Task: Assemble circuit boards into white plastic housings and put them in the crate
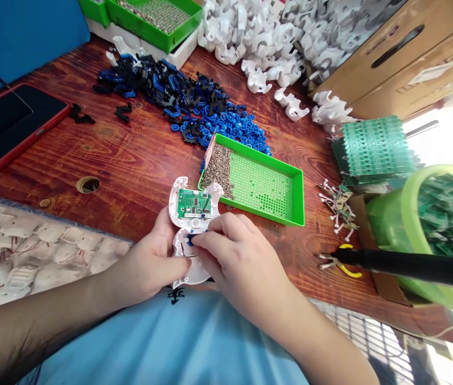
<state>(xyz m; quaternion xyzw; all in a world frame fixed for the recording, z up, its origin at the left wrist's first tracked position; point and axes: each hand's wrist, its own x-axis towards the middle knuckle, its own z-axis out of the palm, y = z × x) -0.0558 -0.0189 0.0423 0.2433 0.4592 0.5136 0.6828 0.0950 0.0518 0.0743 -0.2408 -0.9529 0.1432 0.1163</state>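
A white plastic housing (199,274) is in my left hand (150,262), gripped along its left side with the thumb over the lower half. Its open inside faces up. In the upper half sits a green circuit board (188,203) with small components. My right hand (244,256) reaches over the housing's middle, thumb and fingertips pinched on a small dark blue plastic part (190,239) lying against the inner face. The fingers partly hide that part. Just beyond the housing stands a green perforated tray (299,200) with small screws (219,168) heaped at its left end.
Blue clips (234,123) and black parts (138,75) lie piled behind the tray. A phone (14,123) is at left. White shells (250,32) and a cardboard box (403,59) are behind. Yellow-handled pliers (346,262) and a green bucket (395,214) stand right.
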